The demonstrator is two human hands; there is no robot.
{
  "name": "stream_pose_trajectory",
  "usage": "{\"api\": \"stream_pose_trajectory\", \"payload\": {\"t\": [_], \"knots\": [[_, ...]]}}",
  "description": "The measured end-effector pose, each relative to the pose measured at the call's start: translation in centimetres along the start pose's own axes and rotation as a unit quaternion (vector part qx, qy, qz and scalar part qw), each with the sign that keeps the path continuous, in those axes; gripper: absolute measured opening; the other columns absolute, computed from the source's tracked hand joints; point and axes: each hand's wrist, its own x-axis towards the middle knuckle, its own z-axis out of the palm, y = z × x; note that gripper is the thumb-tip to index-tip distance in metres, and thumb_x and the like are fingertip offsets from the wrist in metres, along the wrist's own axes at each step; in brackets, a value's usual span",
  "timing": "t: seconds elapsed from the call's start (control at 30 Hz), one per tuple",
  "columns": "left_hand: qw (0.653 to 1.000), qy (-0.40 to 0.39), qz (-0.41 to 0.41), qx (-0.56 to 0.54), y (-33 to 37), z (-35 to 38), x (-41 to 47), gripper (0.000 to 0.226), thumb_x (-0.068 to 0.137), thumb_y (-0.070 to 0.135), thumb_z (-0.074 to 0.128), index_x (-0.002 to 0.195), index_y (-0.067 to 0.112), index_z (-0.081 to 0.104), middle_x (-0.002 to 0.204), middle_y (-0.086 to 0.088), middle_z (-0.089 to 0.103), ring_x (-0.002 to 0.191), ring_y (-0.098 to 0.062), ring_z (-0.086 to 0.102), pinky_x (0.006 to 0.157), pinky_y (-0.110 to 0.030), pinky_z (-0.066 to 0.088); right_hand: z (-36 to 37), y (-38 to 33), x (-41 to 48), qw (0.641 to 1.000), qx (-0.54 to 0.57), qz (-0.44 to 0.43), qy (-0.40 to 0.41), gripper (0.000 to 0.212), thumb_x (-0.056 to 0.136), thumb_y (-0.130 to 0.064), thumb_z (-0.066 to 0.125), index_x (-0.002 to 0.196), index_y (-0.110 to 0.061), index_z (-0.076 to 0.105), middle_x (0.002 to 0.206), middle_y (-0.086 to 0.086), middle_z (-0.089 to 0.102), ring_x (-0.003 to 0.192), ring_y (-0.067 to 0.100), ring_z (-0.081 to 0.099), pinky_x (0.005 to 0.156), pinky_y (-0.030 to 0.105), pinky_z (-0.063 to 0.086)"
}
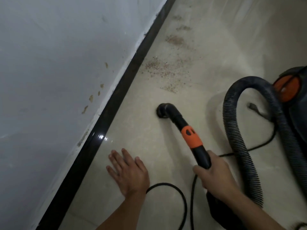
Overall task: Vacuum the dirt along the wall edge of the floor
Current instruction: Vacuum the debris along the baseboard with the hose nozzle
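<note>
Gripping the black wand point(198, 151) just below its orange collar point(192, 137), the right hand point(214, 175) has its fingers and thumb curled round the shaft. The wand slopes down and forward to a round nozzle point(163, 112), which sits on the floor point(144, 130).

The left hand point(127, 171) lies palm down on the floor, fingers straight and slightly spread, holding nothing. It rests near the skirting point(116, 100) without touching it.

Edges:
- The black skirting runs diagonally from lower left to upper centre, between the wall point(49, 63) and the floor.
- The nozzle stands apart from the skirting, with a strip of bare tile between them.
- Brown marks point(91, 97) spot the wall just above the skirting.

Dirt location:
- The dirt point(157, 68) lies as reddish-brown grit in several patches ahead of the nozzle, along the floor beside the skirting.
- The nearest patch is near the nozzle but not touching it. The largest patch reaches almost to the skirting edge.
- Further patches continue up the floor toward the top of the view.

Open room:
- Bare tile extends between the left hand and the nozzle, and between the nozzle and the nearest dirt.
- Right of the wand, the ribbed hose point(245, 130) arcs up and over to the vacuum point(292, 90) at the right edge.
- A black cord point(176, 195) loops on the floor between the 2 forearms; another run passes under the hose.
</note>
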Motion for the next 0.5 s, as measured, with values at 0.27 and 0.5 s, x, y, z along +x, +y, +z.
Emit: {"api": "stream_pose_trajectory", "payload": {"t": [0.27, 0.5], "knots": [[1.0, 0.004, 0.0, 0.002, 0.1, 0.3, 0.1, 0.064, 0.093, 0.039, 0.023, 0.145, 0.003, 0.037, 0.154, -0.025, 0.027, 0.146, -0.036, 0.018, 0.115, -0.056, 0.013, -2.6, -4.0, 9.5, 0.955, 0.263, 0.105, 0.093, 0.013, 0.083, -0.002, 0.067, 0.082, -0.005, 0.054, 0.055, 0.01, 0.05, 0.034, 0.019, 0.045, 0.04, 0.03, 0.044], [1.0, 0.006, -0.001, 0.011, 0.1, 0.4, 0.3, 0.063, 0.092, 0.037, 0.028, 0.144, 0.003, 0.041, 0.153, -0.025, 0.03, 0.145, -0.037, 0.021, 0.115, -0.056, 0.016, 4.8, -8.4, 10.2, 0.972, 0.229, 0.05, 0.02, 0.015, 0.079, -0.008, 0.068, 0.084, -0.007, 0.054, 0.06, 0.015, 0.054, 0.037, 0.023, 0.048, 0.042, 0.03, 0.045]]}}
